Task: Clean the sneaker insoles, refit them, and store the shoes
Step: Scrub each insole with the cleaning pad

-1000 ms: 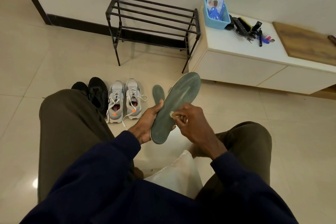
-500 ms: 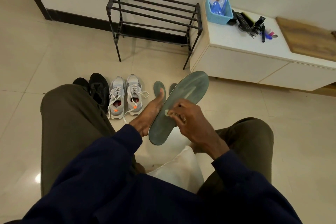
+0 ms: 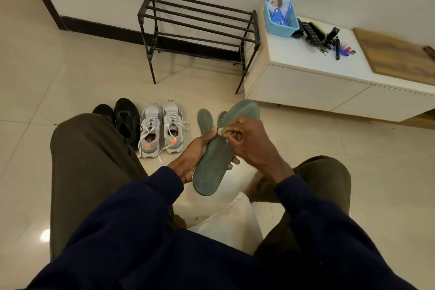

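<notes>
Flat grey insole (image 3: 211,167) gripped in left hand (image 3: 193,153) fingers; right hand (image 3: 251,143) pinches white wad (image 3: 220,130).

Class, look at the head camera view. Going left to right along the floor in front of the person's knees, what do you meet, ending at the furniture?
black shoes → grey sneakers → loose insole → white cabinet

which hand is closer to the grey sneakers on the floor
Left. The left hand, gripping the insole from below, sits just right of the grey sneakers in the picture. The right hand, pinching a small white wipe on the insole, lies on the insole's far side from them.
</notes>
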